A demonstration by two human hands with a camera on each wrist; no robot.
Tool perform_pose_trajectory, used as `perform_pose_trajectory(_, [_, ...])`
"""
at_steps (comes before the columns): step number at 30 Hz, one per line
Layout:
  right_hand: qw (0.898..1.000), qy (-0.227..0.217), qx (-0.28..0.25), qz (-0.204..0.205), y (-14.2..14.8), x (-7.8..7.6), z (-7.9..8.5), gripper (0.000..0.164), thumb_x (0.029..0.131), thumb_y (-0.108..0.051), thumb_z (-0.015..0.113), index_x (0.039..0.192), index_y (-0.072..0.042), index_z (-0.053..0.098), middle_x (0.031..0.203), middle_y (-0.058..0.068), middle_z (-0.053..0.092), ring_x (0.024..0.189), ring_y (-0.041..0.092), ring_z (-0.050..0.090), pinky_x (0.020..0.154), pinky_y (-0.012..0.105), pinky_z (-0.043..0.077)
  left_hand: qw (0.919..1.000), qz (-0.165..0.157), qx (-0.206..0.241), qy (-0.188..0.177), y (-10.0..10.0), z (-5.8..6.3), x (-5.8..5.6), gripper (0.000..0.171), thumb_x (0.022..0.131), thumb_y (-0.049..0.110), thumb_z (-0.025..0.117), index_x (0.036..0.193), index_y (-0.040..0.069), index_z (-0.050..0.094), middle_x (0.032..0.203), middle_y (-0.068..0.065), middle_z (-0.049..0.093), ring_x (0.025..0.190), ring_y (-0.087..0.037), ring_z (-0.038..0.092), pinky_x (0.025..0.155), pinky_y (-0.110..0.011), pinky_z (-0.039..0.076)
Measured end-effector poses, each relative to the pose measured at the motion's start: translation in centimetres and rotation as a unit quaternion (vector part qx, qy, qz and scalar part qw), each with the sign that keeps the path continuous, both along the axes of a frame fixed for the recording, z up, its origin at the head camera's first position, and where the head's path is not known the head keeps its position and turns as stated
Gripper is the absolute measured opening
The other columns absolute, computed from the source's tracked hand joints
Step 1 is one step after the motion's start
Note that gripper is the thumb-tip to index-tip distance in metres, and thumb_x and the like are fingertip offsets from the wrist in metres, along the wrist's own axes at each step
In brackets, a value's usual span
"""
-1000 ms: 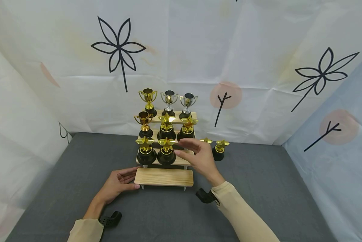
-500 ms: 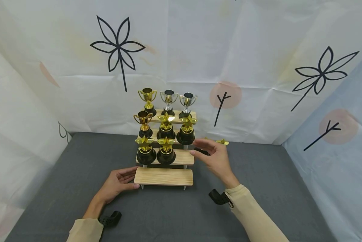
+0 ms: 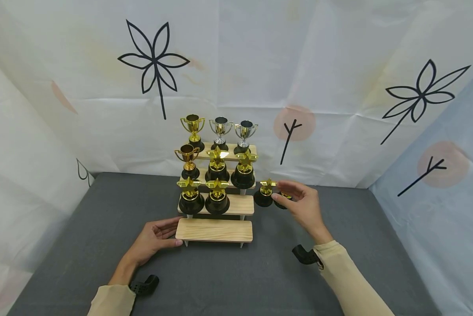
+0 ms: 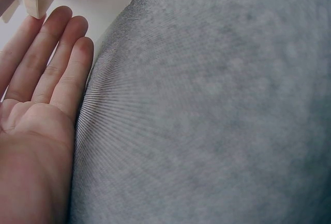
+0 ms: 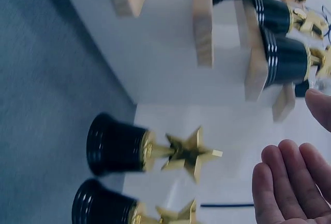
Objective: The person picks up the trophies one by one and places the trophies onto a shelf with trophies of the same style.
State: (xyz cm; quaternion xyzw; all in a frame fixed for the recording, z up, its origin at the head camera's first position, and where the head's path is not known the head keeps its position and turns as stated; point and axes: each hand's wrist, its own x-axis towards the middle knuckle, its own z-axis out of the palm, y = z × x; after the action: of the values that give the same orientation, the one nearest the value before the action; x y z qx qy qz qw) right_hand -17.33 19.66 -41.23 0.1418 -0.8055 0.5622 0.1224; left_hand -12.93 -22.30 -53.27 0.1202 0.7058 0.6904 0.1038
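Two trophies: star trophy [image 3: 266, 193] and another [image 5: 111, 206] stand beside the stepped stand [image 3: 214, 230].
Right hand [image 3: 301, 206]: fingers loosely spread, reaching, holding nothing.
Left hand [image 3: 153, 239]: flat fingers touching the stand.
Next, likely: close round one.

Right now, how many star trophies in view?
6: two on the second step, two on the third, two on the table by the right hand, one partly hidden.

Grey table [image 3: 102, 219] bears wooden riser [image 3: 214, 231], two star trophies [image 3: 265, 193].
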Motion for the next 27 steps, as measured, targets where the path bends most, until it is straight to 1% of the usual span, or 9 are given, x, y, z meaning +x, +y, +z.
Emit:
perform_pose_trajectory(2, [1.0,0.002,0.007,-0.009,0.6,-0.1,-0.1,0.038,0.087,-0.005,0.081,0.122,0.004,0.07,0.118,0.019,0.071,0.11,0.035,0.067,0.101,0.042,0.055,1.0,0.0,0.0,0.0,0.0,0.0,0.0,0.075,0.082,-0.004,0.082,0.145,-0.015,0.044,0.142,-0.038,0.048,0.119,-0.006,0.062,0.103,-0.026,0.052])
perform_pose_trajectory(6, [1.0,0.002,0.01,-0.02,1.7,-0.3,-0.3,0.037,0.087,-0.008,0.082,0.122,0.002,0.07,0.118,0.018,0.071,0.11,0.037,0.066,0.102,0.037,0.055,1.0,0.0,-0.001,-0.002,0.1,0.1,0.0,0.075,0.082,-0.003,0.082,0.145,-0.015,0.043,0.142,-0.038,0.048,0.119,-0.006,0.062,0.103,-0.026,0.052])
perform_pose_trajectory(9, [1.0,-0.003,0.01,-0.029,2.4,-0.4,-0.4,0.038,0.087,-0.008,0.082,0.122,0.003,0.07,0.118,0.018,0.071,0.11,0.037,0.066,0.101,0.038,0.055,1.0,0.0,-0.001,-0.001,0.1,0.1,0.0,0.075,0.082,-0.003,0.082,0.145,-0.016,0.043,0.142,-0.038,0.048,0.118,-0.005,0.062,0.103,-0.025,0.052])
perform_pose_trajectory(11, [0.999,-0.008,0.017,-0.038,2.8,-0.4,-0.4,0.04,0.087,-0.008,0.082,0.123,0.004,0.069,0.119,0.019,0.07,0.11,0.035,0.066,0.101,0.038,0.055,1.0,0.0,-0.001,0.0,0.1,0.1,0.0,0.075,0.082,-0.004,0.082,0.145,-0.016,0.043,0.142,-0.038,0.048,0.118,-0.005,0.062,0.103,-0.025,0.052])
perform_pose_trajectory(13, [0.998,-0.012,0.027,-0.048,3.0,-0.5,-0.3,0.04,0.088,-0.006,0.081,0.124,0.006,0.067,0.12,0.02,0.069,0.11,0.036,0.066,0.1,0.038,0.056,1.0,-0.001,-0.001,0.002,0.1,0.1,0.0,0.075,0.082,-0.004,0.082,0.145,-0.016,0.043,0.141,-0.038,0.048,0.118,-0.005,0.062,0.103,-0.025,0.052])
perform_pose_trajectory(18, [0.997,-0.014,0.045,-0.069,3.0,0.2,1.0,0.038,0.088,0.001,0.078,0.123,0.012,0.066,0.119,0.027,0.068,0.109,0.044,0.064,0.098,0.038,0.057,1.0,-0.004,0.002,0.004,0.0,0.1,0.1,0.074,0.082,-0.004,0.081,0.145,-0.016,0.043,0.142,-0.038,0.047,0.119,-0.006,0.062,0.103,-0.025,0.052])
perform_pose_trajectory(22, [0.995,-0.009,0.06,-0.078,3.1,0.8,2.1,0.037,0.088,0.003,0.077,0.122,0.013,0.065,0.119,0.03,0.067,0.109,0.047,0.063,0.096,0.034,0.058,1.0,-0.005,0.003,0.003,0.1,0.2,0.1,0.074,0.082,-0.004,0.081,0.145,-0.016,0.044,0.143,-0.038,0.047,0.119,-0.005,0.061,0.103,-0.025,0.052])
perform_pose_trajectory(25, [0.994,-0.003,0.067,-0.083,3.6,0.5,1.9,0.038,0.088,0.002,0.077,0.122,0.013,0.065,0.119,0.031,0.066,0.109,0.047,0.063,0.095,0.03,0.058,1.0,-0.004,0.002,0.002,0.1,0.2,0.1,0.074,0.082,-0.004,0.081,0.145,-0.015,0.044,0.143,-0.038,0.047,0.119,-0.006,0.062,0.102,-0.025,0.053])
perform_pose_trajectory(27, [0.994,-0.001,0.065,-0.087,4.3,-0.1,1.1,0.039,0.088,0.001,0.078,0.123,0.012,0.065,0.119,0.03,0.067,0.11,0.045,0.064,0.094,0.027,0.058,1.0,-0.004,0.002,0.001,0.1,0.3,0.1,0.074,0.082,-0.004,0.081,0.145,-0.016,0.044,0.143,-0.038,0.047,0.119,-0.006,0.062,0.102,-0.025,0.053])
